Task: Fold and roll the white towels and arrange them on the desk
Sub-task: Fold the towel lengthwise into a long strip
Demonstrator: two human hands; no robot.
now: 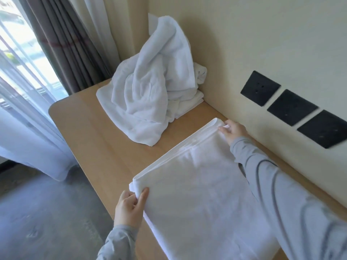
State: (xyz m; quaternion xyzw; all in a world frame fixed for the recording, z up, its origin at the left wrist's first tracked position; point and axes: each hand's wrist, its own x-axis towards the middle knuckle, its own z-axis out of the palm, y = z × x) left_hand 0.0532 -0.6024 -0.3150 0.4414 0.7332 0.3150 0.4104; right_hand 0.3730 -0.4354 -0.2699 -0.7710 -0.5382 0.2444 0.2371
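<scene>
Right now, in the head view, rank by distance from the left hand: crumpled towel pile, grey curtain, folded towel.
1. Folded towel, its corner pinched by the left hand.
2. Crumpled towel pile, far end of the desk.
3. Grey curtain, beyond the desk.

Two hands of yours, left hand [129,209] and right hand [233,131], one flat towel [197,184], one crumpled heap of towels [150,91], its count beyond telling, three black wall sockets [292,107], one desk [90,128]

The left hand [129,209] pinches the near corner of the towel [197,184], thumb on top. The right hand [233,132], reaching farther forward, pinches the far corner.
</scene>
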